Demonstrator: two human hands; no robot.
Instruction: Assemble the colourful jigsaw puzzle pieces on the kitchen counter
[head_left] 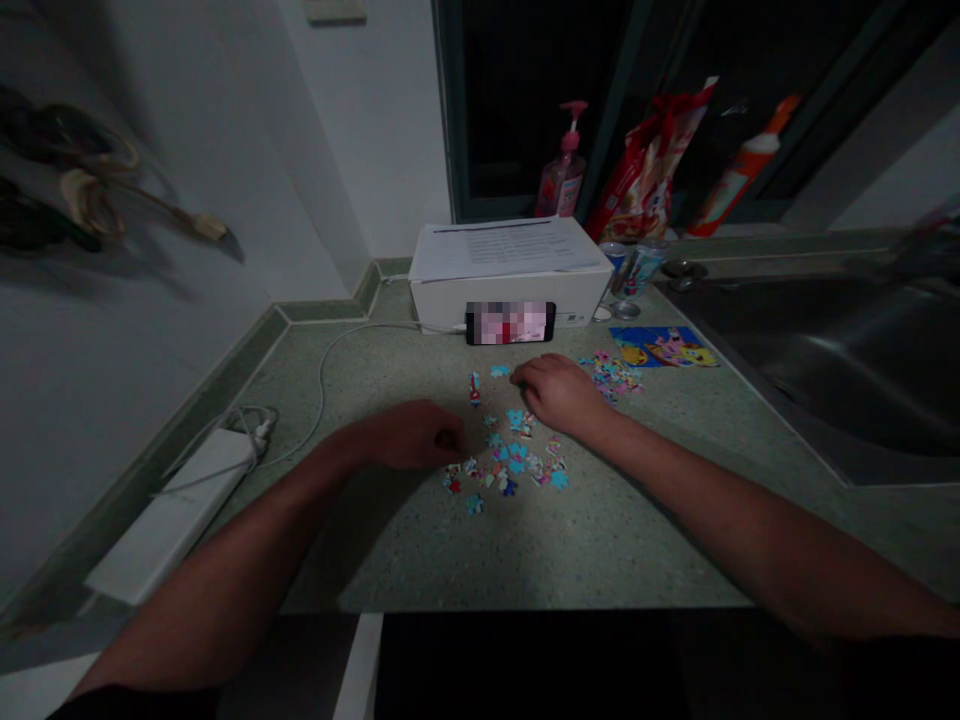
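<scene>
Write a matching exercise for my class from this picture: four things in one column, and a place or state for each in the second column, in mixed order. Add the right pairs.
Column one
1. Phone
2. Pump bottle
3. Power strip
4. Puzzle pieces

Column two
A. Pink, standing behind the white box
B. Loose on the counter, several of them light blue
C. On its long side, in front of the white box, screen lit
D. White, at the left side of the picture

Right pairs
1-C, 2-A, 3-D, 4-B
</scene>
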